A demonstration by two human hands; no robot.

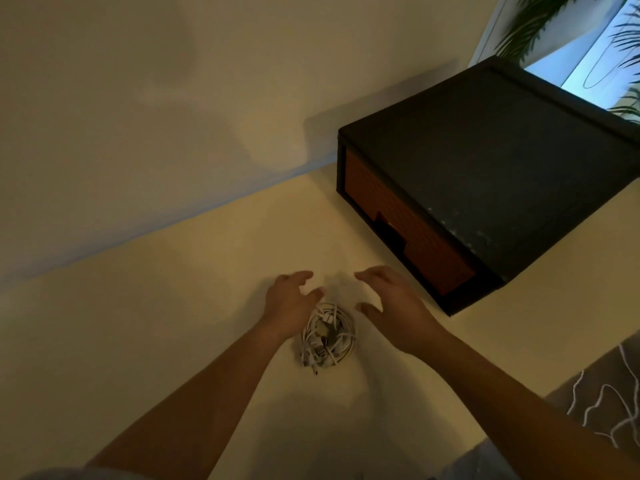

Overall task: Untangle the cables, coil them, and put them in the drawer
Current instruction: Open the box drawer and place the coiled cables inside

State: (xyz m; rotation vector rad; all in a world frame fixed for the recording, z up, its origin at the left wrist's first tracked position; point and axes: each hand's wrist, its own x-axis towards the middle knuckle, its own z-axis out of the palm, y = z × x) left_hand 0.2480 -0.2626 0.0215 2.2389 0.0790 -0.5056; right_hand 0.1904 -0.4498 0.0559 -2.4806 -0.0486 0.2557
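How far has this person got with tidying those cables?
Nothing looks done yet: the white cables lie in one tangled bundle on the table. The left hand and right hand are open beside it, gripping nothing. Untangling, coiling and stowing in the shut orange drawer all remain.

cream table (173, 323), tangled white cables (329, 336), black drawer unit (485, 161)

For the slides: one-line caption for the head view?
The left hand and right hand, both open, flank a tangled bundle of white cables on the table; the black drawer unit stands closed.
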